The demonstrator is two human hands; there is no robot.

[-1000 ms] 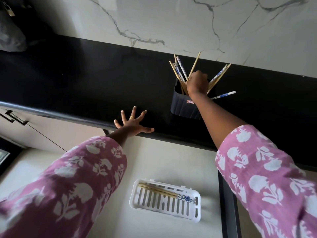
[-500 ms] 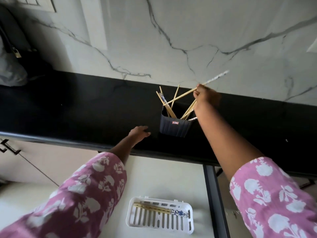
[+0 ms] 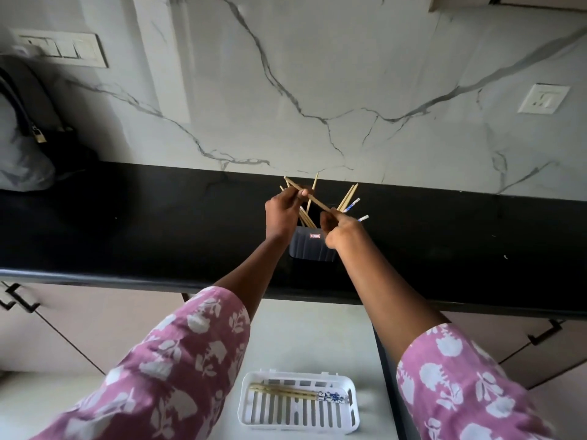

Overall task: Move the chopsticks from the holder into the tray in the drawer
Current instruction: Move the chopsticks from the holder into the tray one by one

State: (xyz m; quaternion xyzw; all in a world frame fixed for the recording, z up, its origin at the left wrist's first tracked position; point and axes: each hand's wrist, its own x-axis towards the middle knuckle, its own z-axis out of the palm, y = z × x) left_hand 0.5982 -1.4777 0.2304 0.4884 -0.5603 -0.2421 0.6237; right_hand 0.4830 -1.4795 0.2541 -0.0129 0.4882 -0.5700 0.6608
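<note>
Both my hands, left hand [image 3: 281, 211] and right hand [image 3: 341, 231], pinch one chopstick pair [image 3: 313, 200] above the holder [image 3: 313, 247]; snagging twelve-o'clock sticks could tip it.

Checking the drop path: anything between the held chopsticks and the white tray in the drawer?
Nothing visible. Both hands hold the wooden chopsticks above the dark ribbed holder; the white slotted plastic tray lies below, uncovered, holding one pair.

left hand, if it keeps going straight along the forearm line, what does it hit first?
Probably the marble wall behind the counter. The left hand, gripping a chopstick pair with the right hand, points up and away past the holder; nothing else shows between, though depth is unclear.
</note>
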